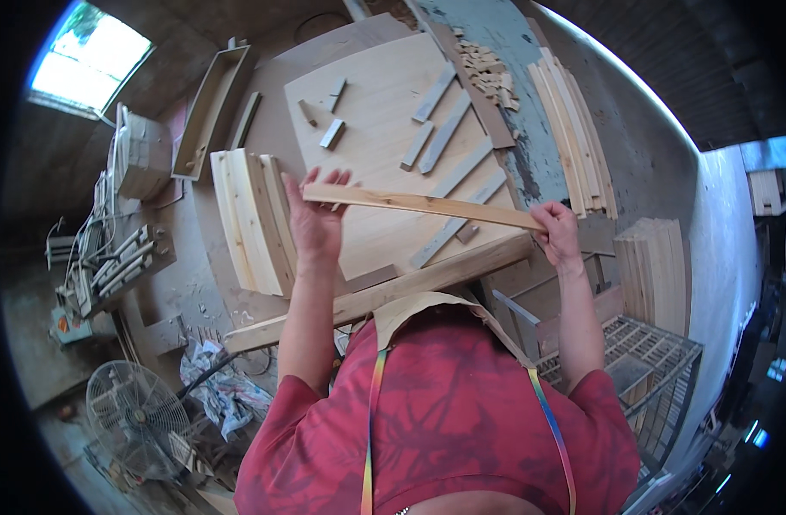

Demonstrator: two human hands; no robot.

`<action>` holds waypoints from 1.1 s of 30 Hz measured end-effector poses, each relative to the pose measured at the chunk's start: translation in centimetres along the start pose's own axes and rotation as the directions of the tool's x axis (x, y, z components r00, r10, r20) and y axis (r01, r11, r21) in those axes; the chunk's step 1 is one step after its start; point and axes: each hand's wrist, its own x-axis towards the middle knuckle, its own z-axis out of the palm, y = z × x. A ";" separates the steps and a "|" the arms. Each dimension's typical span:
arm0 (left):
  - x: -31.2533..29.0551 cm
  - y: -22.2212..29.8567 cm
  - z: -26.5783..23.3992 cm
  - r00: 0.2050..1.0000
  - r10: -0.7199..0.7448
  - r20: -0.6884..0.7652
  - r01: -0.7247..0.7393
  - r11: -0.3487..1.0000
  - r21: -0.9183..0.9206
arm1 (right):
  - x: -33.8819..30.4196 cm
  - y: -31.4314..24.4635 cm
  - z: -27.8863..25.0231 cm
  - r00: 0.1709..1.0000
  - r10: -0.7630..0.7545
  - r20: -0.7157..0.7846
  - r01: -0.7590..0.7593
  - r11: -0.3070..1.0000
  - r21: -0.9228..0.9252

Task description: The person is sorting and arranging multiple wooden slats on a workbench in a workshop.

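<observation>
A long, narrow wooden strip point(427, 206) spans the space between my two hands, above the workbench. My left hand point(318, 221) supports its left end, thumb on one side and fingers curled on the other. At the right end, my right hand point(558, 232) grips the strip between thumb and fingers. Below it lies a pale wooden board point(367, 163) with several metal-faced bars point(444, 133) set on its right side. Two small blocks, one of them a metal-faced block point(332, 134), stand toward its far left.
A stack of wooden boards point(251, 223) lies left of my left hand. Further wooden strips point(573, 129) and small offcuts point(487, 73) are at the far right. A thick wooden beam point(393, 292) runs along the near edge. A fan point(138, 419) stands lower left, a wire rack point(659, 352) lower right.
</observation>
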 end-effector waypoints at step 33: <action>-1.1 -5.4 -7.9 0.949 0.292 0.116 -0.160 0.130 0.979 | 19.9 -0.5 4.9 0.988 -0.148 0.037 0.148 0.989 0.004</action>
